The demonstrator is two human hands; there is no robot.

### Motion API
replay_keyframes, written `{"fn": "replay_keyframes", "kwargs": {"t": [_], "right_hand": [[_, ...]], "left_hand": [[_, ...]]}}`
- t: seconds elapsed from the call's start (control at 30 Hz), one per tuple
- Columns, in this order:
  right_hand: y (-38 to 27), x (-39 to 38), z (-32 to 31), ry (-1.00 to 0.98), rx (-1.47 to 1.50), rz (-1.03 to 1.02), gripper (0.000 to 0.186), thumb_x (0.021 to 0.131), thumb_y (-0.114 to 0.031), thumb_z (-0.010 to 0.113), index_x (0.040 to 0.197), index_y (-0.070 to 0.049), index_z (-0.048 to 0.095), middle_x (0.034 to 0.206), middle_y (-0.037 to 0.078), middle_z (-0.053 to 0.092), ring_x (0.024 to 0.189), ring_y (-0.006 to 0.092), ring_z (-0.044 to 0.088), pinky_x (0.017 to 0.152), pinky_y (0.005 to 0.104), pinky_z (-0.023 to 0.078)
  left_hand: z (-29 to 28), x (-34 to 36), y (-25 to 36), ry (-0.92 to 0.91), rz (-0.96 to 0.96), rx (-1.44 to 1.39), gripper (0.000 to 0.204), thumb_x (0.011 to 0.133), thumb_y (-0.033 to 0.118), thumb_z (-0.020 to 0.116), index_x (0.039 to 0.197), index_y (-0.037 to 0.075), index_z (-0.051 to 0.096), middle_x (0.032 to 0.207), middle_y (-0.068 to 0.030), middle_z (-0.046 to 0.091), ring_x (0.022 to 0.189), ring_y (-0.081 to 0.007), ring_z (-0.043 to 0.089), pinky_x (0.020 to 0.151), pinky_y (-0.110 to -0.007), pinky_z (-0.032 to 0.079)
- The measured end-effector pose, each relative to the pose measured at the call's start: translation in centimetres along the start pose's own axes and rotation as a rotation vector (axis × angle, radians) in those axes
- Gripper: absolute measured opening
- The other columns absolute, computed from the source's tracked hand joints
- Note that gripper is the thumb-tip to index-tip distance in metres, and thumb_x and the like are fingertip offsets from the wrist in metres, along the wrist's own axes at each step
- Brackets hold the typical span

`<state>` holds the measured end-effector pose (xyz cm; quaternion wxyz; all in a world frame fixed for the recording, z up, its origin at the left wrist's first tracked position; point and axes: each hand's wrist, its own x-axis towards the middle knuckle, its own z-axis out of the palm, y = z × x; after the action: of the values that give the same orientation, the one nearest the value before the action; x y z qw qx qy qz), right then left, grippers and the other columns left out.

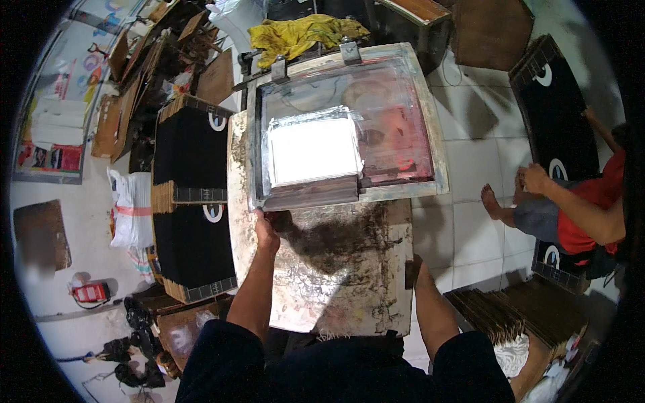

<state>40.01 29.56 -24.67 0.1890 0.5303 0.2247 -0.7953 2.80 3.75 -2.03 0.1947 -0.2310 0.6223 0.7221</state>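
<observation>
A screen-printing frame (438, 154) hangs from two metal clamps at its far edge. Its mesh has a bright white window and red ink smears on the right. A dark squeegee (310, 193) rests along the frame's near edge. My left hand (267, 232) is closed on the near left corner of the frame, its near side raised above a stained board (322, 289). My right hand (422, 269) is at the board's right edge beside a small dark block (410, 274); its fingers are mostly hidden.
Stacks of black printed panels (191, 248) stand left, with more black panels (563, 121) right. A seated person in a red top (598, 208) is on the right. Brown sheets (487, 316) lie at lower right. A yellow cloth (306, 33) lies behind the frame.
</observation>
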Motion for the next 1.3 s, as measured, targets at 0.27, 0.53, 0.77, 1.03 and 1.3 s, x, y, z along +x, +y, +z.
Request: {"fn": "replay_keyframes", "kwargs": {"t": [0.27,0.53,0.77,1.03,1.3], "right_hand": [[-7.4,0.6,-7.0,-0.032,0.682,-0.342,0.049,0.09,-0.047,0.061,0.121,-0.01,0.069,0.114,0.012,0.072,0.098,0.0327,0.065,0.088,0.0467,0.053],[-24.3,-19.1,-23.9,0.342,0.928,-0.751,0.05,0.091,-0.048,0.065,0.114,-0.004,0.07,0.107,0.013,0.072,0.101,0.026,0.067,0.093,0.0404,0.052],[-28.5,-23.4,-16.3,1.121,-0.13,-1.551,0.044,0.109,-0.033,0.054,0.144,-0.006,0.054,0.122,0.01,0.063,0.106,0.0251,0.06,0.097,0.0439,0.051],[-14.5,-16.6,15.1,0.071,-0.89,-0.738,0.052,0.093,-0.037,0.08,0.121,0.004,0.066,0.088,0.01,0.071,0.081,0.0172,0.064,0.073,0.0345,0.051],[-15.1,-10.8,21.1,0.199,-0.201,-0.745,0.024,0.097,-0.02,0.073,0.091,0.001,0.062,0.077,0.004,0.058,0.062,0.0185,0.053,0.06,0.0382,0.046]], "left_hand": [[0.2,0.0,-0.5,0.039,0.043,0.048,0.068,0.108,0.062,0.035,0.139,0.006,0.059,0.132,-0.0103,0.067,0.125,-0.0294,0.059,0.111,-0.041,0.039],[0.0,0.5,-2.0,0.053,0.16,0.062,0.072,0.105,0.067,0.04,0.115,0.001,0.066,0.103,-0.01,0.069,0.097,-0.0222,0.062,0.093,-0.038,0.048],[1.1,-0.1,-2.4,0.112,0.249,0.091,0.063,0.108,0.06,0.042,0.101,0.002,0.064,0.095,-0.0074,0.064,0.089,-0.0203,0.058,0.087,-0.038,0.046],[1.3,-0.1,-1.8,0.038,0.133,-0.145,0.067,0.109,0.063,0.034,0.12,0.003,0.063,0.106,-0.008,0.067,0.097,-0.0226,0.06,0.096,-0.04,0.045],[1.2,-0.4,-1.5,-0.093,0.016,-0.332,0.067,0.111,0.06,0.023,0.106,0.006,0.062,0.092,-0.0074,0.065,0.096,-0.0224,0.056,0.098,-0.04,0.043]]}}
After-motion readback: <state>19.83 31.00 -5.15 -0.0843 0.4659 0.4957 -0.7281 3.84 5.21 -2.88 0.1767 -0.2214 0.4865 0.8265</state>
